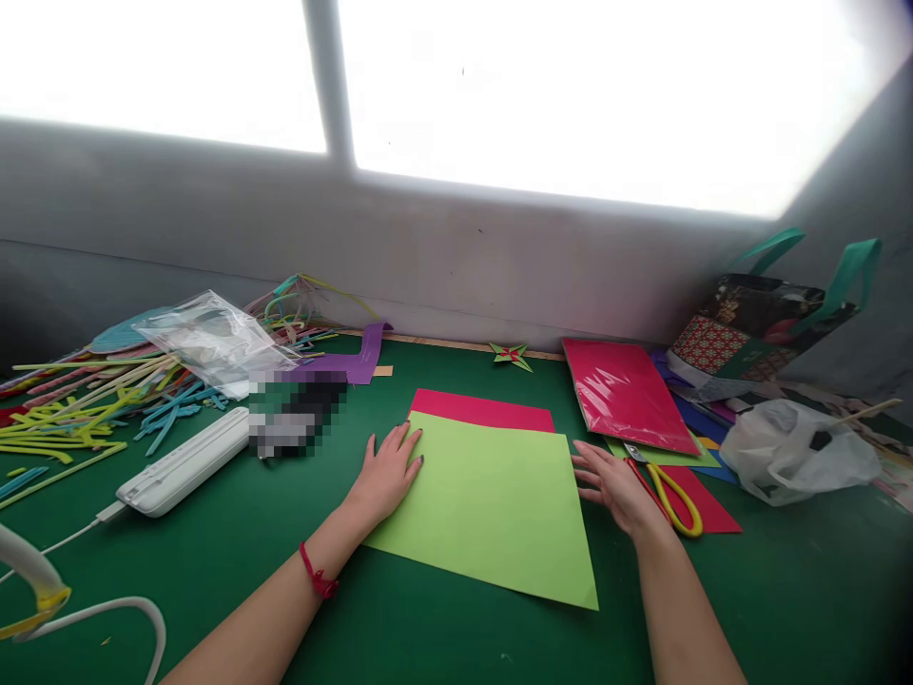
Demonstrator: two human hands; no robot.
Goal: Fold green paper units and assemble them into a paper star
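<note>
A large light green sheet of paper (492, 514) lies flat in front of me, overlapping a red sheet of paper (485, 410) that shows along its far edge. My left hand (389, 471) rests on the green sheet's left edge, fingers apart and stretched forward. Just off the right edge is my right hand (613, 483), its fingers extended toward the paper and holding nothing. Scissors with yellow and red handles (674, 499) lie right beside that hand, partly hidden by it.
A plastic-wrapped pack of red paper (631, 395), a white plastic bag (795, 447) and a patterned bag (756, 328) stand at right. A paper star (510, 356) lies near the wall. Leftward are a white power strip (185, 461), pipe cleaners (64, 423) and a clear plastic sleeve (218, 338).
</note>
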